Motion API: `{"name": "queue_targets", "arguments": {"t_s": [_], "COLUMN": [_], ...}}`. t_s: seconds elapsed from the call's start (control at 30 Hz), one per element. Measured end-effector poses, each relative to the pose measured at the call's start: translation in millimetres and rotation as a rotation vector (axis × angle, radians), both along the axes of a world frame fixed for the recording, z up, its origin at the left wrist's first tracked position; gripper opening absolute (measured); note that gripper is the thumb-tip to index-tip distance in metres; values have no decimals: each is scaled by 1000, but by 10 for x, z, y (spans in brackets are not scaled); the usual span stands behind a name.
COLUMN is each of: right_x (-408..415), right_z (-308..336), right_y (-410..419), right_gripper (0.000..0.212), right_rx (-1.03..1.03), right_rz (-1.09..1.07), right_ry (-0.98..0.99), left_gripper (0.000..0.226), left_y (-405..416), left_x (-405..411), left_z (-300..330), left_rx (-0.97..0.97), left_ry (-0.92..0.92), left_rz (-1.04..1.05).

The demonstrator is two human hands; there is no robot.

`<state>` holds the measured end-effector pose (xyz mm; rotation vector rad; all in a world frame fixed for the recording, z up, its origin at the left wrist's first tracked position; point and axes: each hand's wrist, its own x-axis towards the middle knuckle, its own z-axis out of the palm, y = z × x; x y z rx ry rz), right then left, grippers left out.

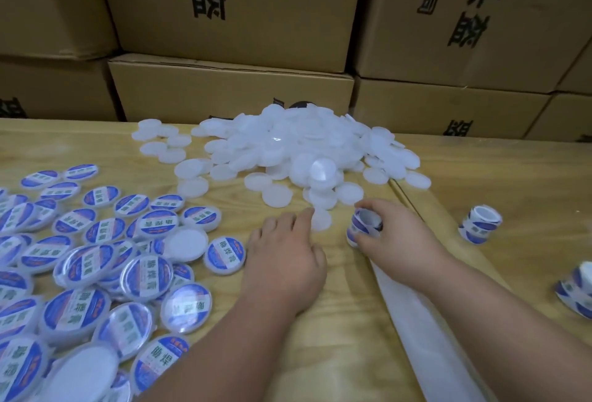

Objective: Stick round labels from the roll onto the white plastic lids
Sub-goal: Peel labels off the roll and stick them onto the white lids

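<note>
Reaching toward the pile, the left hand (285, 260) lies flat on the tabletop (336, 321) with fingers extended, its grip open, the forefinger tip touching a bare white lid (321, 219) at the pile's near edge. The right hand (394, 235) has its grip closed around the label roll (363, 228), thumb and fingers curled about the small cylinder, which stands on the wood just right of that lid.

The white plastic lids (288, 145) look thin, light and semi-rigid, shallow discs with a low rim and a smooth, faintly translucent face. They would likely skate on the varnished wood, so pinching the rim or pinning one flat with a fingertip seems safest. The roll is light paper wound on a core; its glossy blue-and-white labels are soft and would probably crease or cling to themselves, so lifting one by its edge looks best. A strip of empty backing liner (416, 337) trails from the roll toward the viewer under the right forearm.

Labelled lids (96, 273) lie heaped at left, shiny-faced. Two spare rolls (479, 223) sit at right, and cardboard boxes (224, 17) are stacked behind.
</note>
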<state>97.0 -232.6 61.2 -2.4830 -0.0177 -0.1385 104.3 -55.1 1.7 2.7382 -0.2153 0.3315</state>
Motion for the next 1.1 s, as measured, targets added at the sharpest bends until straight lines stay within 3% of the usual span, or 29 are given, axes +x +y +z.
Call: {"name": "queue_targets", "arguments": {"t_s": [0.1, 0.3, 0.4, 0.47, 0.53, 0.63, 0.77, 0.97, 1.03, 1.1], "right_x": [13, -63, -173, -291, -409, -478, -431, -328, -321, -327], "right_z": [-63, 118, 301, 365, 342, 90, -333, -523, -533, -518], "right_y": [-35, -14, 132, 353, 647, 983, 1022, 954, 949, 950], "right_gripper": [58, 89, 62, 28, 11, 13, 22, 20, 20, 19], "right_rx": [-54, -23, 41, 233, 443, 639, 677, 677, 685, 693], "right_rz": [63, 81, -60, -126, -126, -146, -255, -204, -202, -216], "right_ry": [100, 162, -138, -326, -416, -402, -255, -140, -136, -139], "left_gripper": [59, 38, 26, 16, 15, 31, 39, 67, 64, 52], "left_y": [-47, 2, 29, 53, 88, 166, 319, 445, 423, 413], "left_x": [132, 79, 2, -67, -141, -248, -357, -367, -344, -329], "left_z": [-22, -37, 12, 61, 76, 74, 48, -27, -40, -15], "left_rx": [59, -64, -105, -154, -194, -168, -387, -134, -58, -129], "left_ry": [33, 6, -32, -22, -2, 32, 10, 89, 105, 85], "left_rz": [14, 16, -9, -21, -28, -30, 39, -14, -37, -48]}}
